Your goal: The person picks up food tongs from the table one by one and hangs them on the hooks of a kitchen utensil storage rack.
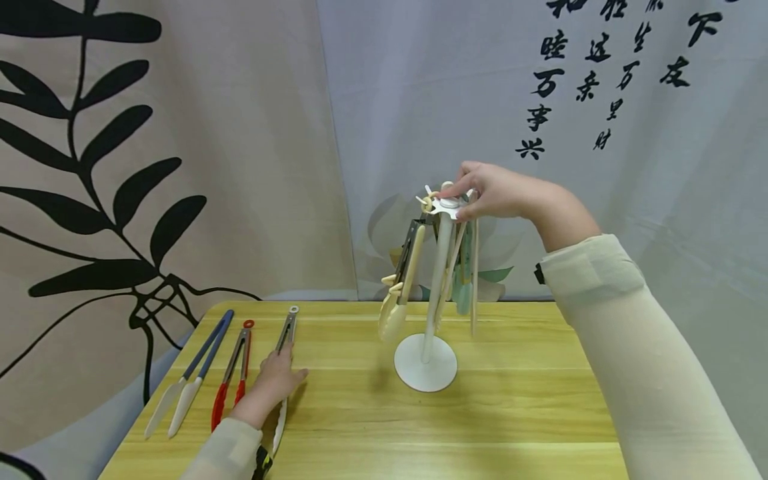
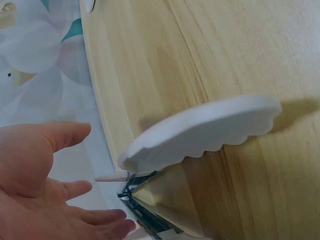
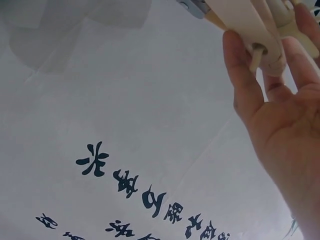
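On the left of the table (image 1: 510,407), blue tongs (image 1: 214,347) and red tongs (image 1: 220,405) are laid; white tongs (image 2: 200,127) are overlapped by the left hand (image 1: 277,380) (fingers spread wide); farther right, the white stand (image 1: 437,287), hung with utensils (image 1: 411,267), is gripped on top by the right hand (image 1: 501,191)

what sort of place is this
Likely a home or small studio tabletop, though I can't tell which: a yellowish wooden table, a pale cloth backdrop with black calligraphy, and a white, round-based stand hung with cream and green kitchen utensils.
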Demonstrator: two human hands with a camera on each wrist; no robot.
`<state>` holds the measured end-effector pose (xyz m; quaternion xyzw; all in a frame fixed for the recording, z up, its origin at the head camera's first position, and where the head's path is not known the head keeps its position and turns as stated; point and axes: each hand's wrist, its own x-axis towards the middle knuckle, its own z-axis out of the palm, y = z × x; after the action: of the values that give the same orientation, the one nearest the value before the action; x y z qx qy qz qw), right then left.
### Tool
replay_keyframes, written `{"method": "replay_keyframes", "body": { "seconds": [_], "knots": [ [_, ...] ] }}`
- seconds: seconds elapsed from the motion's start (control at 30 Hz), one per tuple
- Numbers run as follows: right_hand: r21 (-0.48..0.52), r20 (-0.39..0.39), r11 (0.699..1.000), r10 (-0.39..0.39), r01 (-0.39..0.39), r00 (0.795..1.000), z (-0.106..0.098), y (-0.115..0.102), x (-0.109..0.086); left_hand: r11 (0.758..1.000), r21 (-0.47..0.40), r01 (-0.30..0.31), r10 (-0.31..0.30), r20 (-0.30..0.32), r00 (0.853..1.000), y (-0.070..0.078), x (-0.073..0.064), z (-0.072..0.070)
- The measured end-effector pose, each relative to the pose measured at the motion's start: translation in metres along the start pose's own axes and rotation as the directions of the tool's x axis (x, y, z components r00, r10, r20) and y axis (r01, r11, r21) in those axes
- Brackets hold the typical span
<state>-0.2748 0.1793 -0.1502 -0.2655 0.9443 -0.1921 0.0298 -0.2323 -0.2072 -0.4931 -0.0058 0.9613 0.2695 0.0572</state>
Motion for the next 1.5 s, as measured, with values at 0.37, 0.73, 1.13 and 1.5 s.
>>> {"method": "replay_keyframes", "body": {
  "seconds": [0.37,0.73,1.13,1.5],
  "knots": [
    [-0.044,-0.018,0.999,0.025,-0.026,1.000,0.001,-0.006,-0.002,0.990,0.121,0.074,-0.069,-0.041,0.997,-0.002,0.005,-0.004],
    [-0.051,-0.033,0.997,0.051,-0.052,0.998,0.002,-0.013,-0.006,0.982,0.155,0.109,-0.104,-0.042,0.994,-0.006,0.005,-0.006],
    [-0.085,-0.056,0.992,0.090,-0.095,0.994,0.007,-0.021,-0.004,0.976,0.150,0.155,-0.154,-0.018,0.988,-0.006,0.002,-0.010],
    [-0.077,-0.075,0.986,0.141,-0.147,0.987,0.011,-0.032,-0.004,0.970,0.173,0.171,-0.174,0.001,0.985,-0.007,0.003,-0.010]
  ]
}}
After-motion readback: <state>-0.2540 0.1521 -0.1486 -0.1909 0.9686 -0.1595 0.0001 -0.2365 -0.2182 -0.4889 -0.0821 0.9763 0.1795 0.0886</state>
